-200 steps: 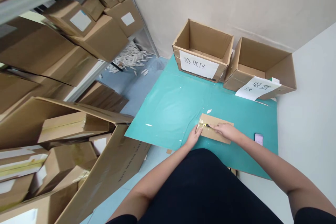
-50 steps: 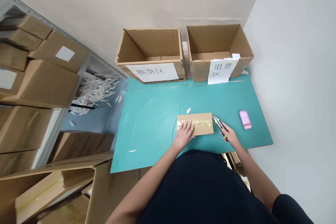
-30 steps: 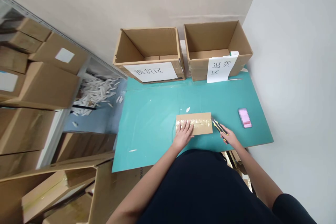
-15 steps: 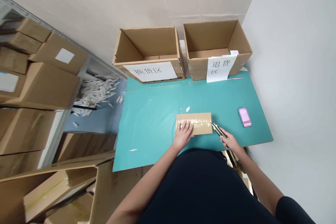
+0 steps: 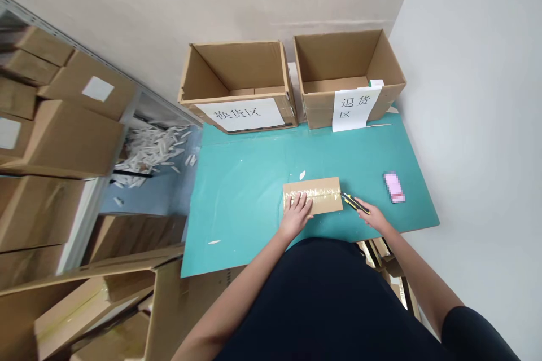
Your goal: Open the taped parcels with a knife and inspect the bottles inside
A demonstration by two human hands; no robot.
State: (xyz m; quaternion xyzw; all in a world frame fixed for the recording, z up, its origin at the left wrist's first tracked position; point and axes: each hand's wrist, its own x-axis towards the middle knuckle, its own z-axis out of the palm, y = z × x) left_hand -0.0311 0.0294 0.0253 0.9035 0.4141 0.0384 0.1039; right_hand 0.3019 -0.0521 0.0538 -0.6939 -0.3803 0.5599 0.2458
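Taped cardboard parcel is pinned flat on the teal surface by the left hand, fingers spread open against shifting, while a utility knife is gripped in the right hand, fingers closed, tip at the parcel's edge.

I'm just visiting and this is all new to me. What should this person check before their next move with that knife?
1. Left hand flat on the cardboard package, pinning it: ok.
2. Left hand clear of the blade end of the utility knife: ok, it rests on the package's other end.
3. Utility knife firmly held in the right hand: ok.
4. Package lying flat on the teal mat: ok.
5. Blade extended: cannot tell, too small to see.
6. Packing tape across the package already slit: cannot tell.
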